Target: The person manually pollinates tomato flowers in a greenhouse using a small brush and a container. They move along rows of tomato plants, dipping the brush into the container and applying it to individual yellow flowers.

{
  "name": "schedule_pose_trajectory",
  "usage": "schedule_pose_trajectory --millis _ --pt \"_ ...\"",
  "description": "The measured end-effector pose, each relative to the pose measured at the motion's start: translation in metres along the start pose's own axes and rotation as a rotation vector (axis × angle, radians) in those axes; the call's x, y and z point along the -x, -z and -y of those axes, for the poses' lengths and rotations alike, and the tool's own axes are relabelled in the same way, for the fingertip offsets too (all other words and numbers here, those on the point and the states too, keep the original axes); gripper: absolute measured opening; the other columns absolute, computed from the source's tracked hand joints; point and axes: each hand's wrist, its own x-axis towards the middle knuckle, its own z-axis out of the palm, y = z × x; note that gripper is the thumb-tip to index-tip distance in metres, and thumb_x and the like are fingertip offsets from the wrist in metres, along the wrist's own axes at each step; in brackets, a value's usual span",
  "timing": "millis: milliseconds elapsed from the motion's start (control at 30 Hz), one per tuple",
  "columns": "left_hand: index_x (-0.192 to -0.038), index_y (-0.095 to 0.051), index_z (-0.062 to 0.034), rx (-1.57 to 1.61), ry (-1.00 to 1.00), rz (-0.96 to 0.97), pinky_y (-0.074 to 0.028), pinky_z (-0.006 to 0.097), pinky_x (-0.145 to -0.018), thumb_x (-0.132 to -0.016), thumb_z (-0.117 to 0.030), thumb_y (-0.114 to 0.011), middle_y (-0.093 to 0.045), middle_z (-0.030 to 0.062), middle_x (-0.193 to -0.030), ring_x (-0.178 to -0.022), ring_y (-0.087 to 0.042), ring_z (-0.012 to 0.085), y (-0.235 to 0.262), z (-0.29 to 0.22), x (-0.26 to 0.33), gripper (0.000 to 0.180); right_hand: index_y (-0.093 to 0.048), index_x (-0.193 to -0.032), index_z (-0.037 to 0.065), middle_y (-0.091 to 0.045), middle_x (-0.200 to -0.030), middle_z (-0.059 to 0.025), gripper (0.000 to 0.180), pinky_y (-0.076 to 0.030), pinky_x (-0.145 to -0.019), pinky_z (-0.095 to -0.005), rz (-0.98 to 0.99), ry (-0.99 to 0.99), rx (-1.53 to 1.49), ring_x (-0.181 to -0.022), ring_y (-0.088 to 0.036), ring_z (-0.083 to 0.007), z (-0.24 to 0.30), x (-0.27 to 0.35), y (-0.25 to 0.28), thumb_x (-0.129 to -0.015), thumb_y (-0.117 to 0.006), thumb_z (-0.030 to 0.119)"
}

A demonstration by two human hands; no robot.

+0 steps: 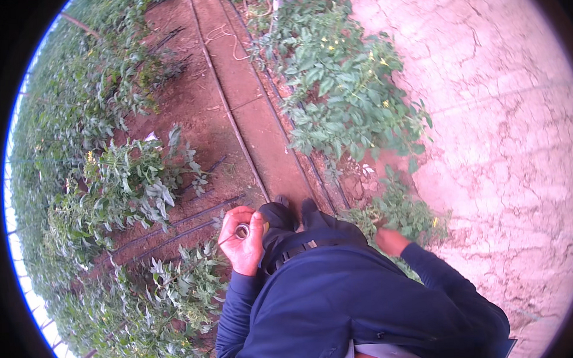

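My left hand (243,237) is closed in front of my waist, its fingers curled round a small round container (241,232) with a pale rim and a dark inside. A thin dark stick seems to jut from that hand toward the left; how it is held is too small to tell. On the other side, my right hand (391,241) reaches into a low leafy plant (404,209) with a few yellow flowers, which looks like a tomato plant. Leaves and the angle hide its fingers, so any grip there does not show.
A cracked, pale earthen wall (499,127) rises at the right. A taller plant (340,82) with yellow flowers grows along it. Dark pipes (227,105) run ahead along the reddish soil path (252,111). Dense green plants (129,178) fill the left side, with drip lines (175,233) between them.
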Motion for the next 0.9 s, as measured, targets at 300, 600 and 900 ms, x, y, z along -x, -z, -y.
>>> schedule_pose_trajectory --millis 300,600,900 --pt "-0.087 -0.069 -0.0014 0.068 0.063 -0.030 -0.051 0.026 -0.075 -0.096 0.001 -0.077 -0.070 0.0070 -0.105 -0.087 -0.063 0.0109 0.005 0.016 -0.085 0.013 -0.078 -0.098 0.000 -0.076 -0.097 -0.0262 0.035 -0.059 -0.078 -0.0557 0.464 -0.385 -0.468 -0.090 -0.075 -0.0449 -0.017 -0.003 -0.036 -0.091 -0.069 0.033" --pt "-0.087 -0.070 -0.0022 0.134 -0.020 -0.013 -0.051 0.028 -0.078 -0.094 0.000 -0.079 -0.070 0.0069 -0.102 -0.087 -0.063 0.0121 0.026 0.053 -0.248 0.012 -0.077 -0.102 0.002 -0.076 -0.102 -0.0265 0.036 -0.058 -0.081 -0.0570 0.293 -0.342 -0.458 -0.093 -0.074 -0.0467 0.093 -0.118 0.076 -0.094 -0.066 0.035" --pt "-0.086 -0.069 -0.0012 0.099 -0.052 -0.106 -0.051 0.027 -0.079 -0.093 0.001 -0.079 -0.070 0.0056 -0.100 -0.090 -0.062 0.0104 0.063 0.071 -0.388 0.013 -0.076 -0.106 0.003 -0.076 -0.107 -0.0267 0.037 -0.057 -0.084 -0.0582 0.183 -0.083 0.112 -0.095 -0.073 -0.0484 0.192 -0.257 0.272 -0.097 -0.063 0.037"
